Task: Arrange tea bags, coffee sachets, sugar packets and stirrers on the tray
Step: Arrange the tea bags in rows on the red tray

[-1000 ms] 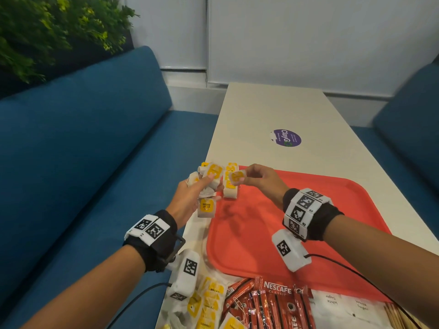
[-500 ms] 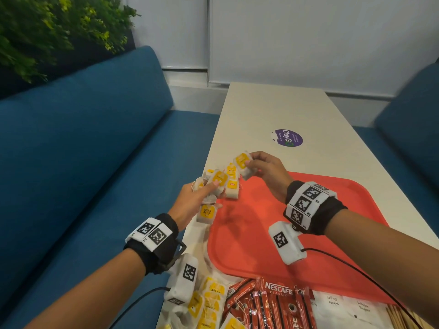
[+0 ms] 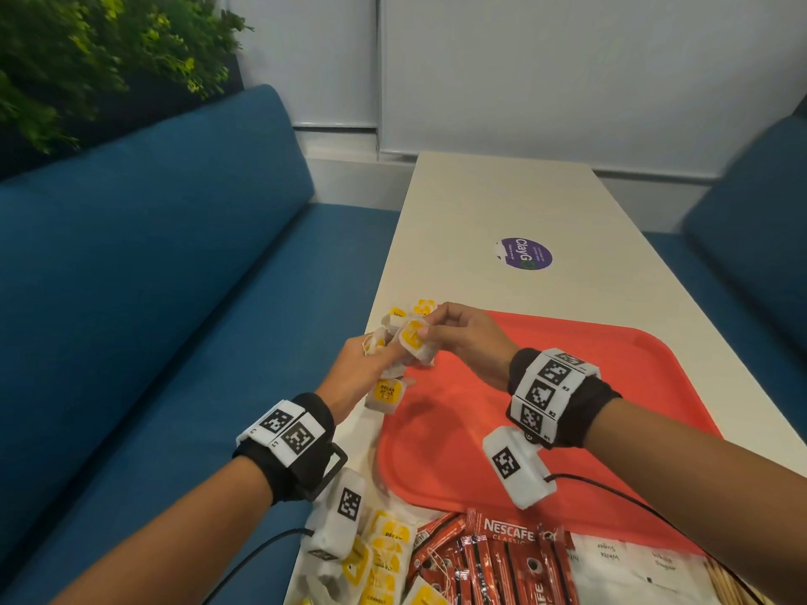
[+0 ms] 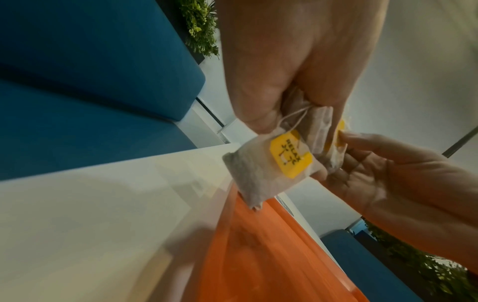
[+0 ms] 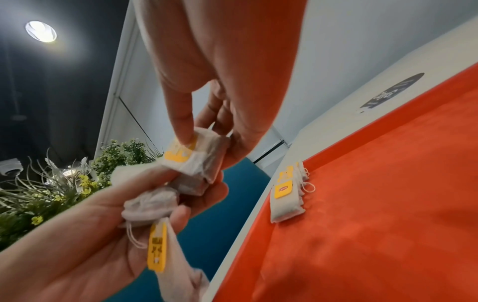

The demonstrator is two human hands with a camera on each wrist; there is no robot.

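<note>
**A fistful of tea bags, and strings waiting to snag**

The left hand (image 3: 349,377) is curled around a bunch of tea bags (image 3: 395,342), held just above the left edge of the red tray (image 3: 611,386). One bag with a yellow tag (image 4: 269,167) dangles loose below the fist, over the tray's rim. The right hand (image 3: 463,338) has thumb and fingers pinched on a single bag (image 5: 196,157) at the top of the bunch, apparently to draw it free.

That is where I'd expect trouble. The strings (image 4: 294,118) of the bags look looped together inside the fist, so pulling one out could drag a neighbour with it, and the dangling bag seems the likeliest to drop. It hangs right at the tray's left edge, so it could land on the table (image 3: 502,203) or slip off toward the blue bench (image 3: 174,277) beside it rather than onto the tray.

A small stack of bags (image 5: 287,196) already lies flat along the tray's left edge, close to the hands. A careless set-down or a brushing wrist could knock that stack crooked or off the rim.

At the tray's near edge the coffee sachets (image 3: 502,556), sugar packets (image 3: 633,565), stirrers (image 3: 729,587) and more tea bags (image 3: 384,556) wait on the table; the wrist cables trail right over them and might drag some along.
</note>
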